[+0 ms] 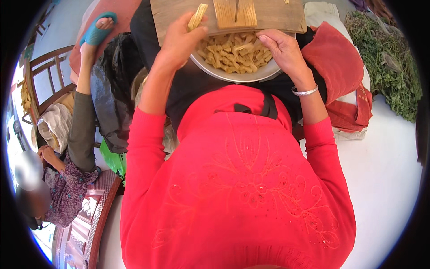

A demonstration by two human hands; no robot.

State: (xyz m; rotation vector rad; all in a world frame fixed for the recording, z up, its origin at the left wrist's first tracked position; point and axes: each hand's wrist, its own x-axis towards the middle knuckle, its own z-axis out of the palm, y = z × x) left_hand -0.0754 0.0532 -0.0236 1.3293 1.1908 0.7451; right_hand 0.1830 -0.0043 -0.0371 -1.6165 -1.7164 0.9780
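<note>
My left hand is closed around a ridged, pale yellow strip, whose end sticks up past the fingers over the wooden board's left part. Thumb and fingers of my right hand are pressed together at the right side of a metal bowl; whatever they hold, if anything, cannot be made out. Many short yellowish pieces fill the bowl, which rests on my lap. Just beyond it lies the wooden board, carrying a lighter wooden block with a thin dark blade-like piece along it.
Red cloth lies to my right over a white sack, with a heap of green plants farther right. On the left are a black plastic bag, a wooden chair and a seated person with one leg stretched forward.
</note>
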